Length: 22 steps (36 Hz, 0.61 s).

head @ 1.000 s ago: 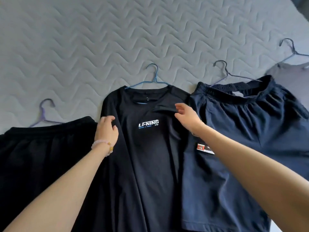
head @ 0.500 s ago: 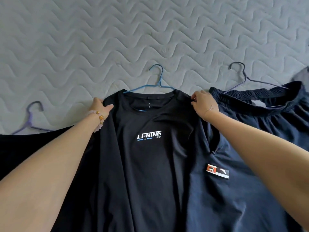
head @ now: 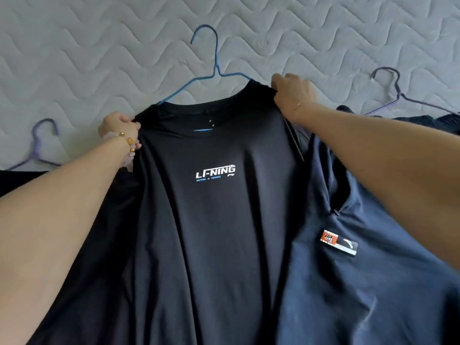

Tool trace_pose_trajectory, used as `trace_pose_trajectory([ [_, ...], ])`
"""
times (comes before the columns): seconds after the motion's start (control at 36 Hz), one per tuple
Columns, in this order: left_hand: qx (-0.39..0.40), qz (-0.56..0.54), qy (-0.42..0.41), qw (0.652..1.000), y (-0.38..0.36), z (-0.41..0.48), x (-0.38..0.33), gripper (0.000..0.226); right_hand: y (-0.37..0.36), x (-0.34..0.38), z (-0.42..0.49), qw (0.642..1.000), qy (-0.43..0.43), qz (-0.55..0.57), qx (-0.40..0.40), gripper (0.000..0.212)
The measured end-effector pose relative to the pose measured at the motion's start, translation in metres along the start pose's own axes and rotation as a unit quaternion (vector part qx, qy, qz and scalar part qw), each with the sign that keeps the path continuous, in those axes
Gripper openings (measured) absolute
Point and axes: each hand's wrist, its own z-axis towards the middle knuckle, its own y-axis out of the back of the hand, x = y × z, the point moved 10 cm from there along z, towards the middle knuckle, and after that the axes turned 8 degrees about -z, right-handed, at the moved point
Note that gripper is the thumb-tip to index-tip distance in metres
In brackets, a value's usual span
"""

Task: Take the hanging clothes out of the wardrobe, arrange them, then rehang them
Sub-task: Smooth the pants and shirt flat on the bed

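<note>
Left hand [head: 119, 128] and right hand [head: 291, 95] each pinch a shoulder of the black shirt [head: 214, 220], spread on the mattress [head: 99, 58] over its blue hanger [head: 214, 58], so tug evenly outward to seat both seams square.

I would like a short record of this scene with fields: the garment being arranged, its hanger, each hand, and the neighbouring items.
garment: black T-shirt, white LI-NING print, front up on the quilted bed cover
hanger: blue wire hanger, inside the neck opening, hook away from the person
left hand: grips the shirt's shoulder on its side
right hand: grips the other shoulder
right neighbour: navy shorts with orange label, on a dark hanger
left neighbour: purple hanger with a black garment
</note>
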Motion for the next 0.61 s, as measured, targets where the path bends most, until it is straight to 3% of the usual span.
trace_pose_trajectory([
  [0.11,0.030,-0.045,0.031,0.998,-0.007,0.006,0.013,0.011,-0.019,-0.010,-0.002,0.990,-0.054,0.121,0.046,0.038],
  [0.22,0.062,-0.094,0.018,0.993,-0.002,0.001,0.013,0.037,-0.033,-0.011,-0.013,0.964,-0.052,0.227,0.131,0.065],
  [0.31,0.094,-0.041,-0.023,0.994,0.002,-0.019,0.005,0.045,-0.034,-0.007,-0.031,0.935,-0.048,0.302,0.178,0.072],
  [0.47,0.054,0.009,-0.135,0.989,0.030,-0.115,0.021,0.038,-0.026,-0.010,-0.120,0.921,-0.075,0.378,0.057,0.047],
  [0.56,0.061,0.035,-0.152,0.986,0.043,-0.166,0.060,0.033,-0.046,0.008,-0.185,0.915,-0.063,0.394,0.068,0.043],
  [0.61,0.064,0.042,-0.126,0.989,0.054,-0.192,0.093,0.032,-0.063,0.028,-0.223,0.932,-0.019,0.349,0.092,0.045],
])
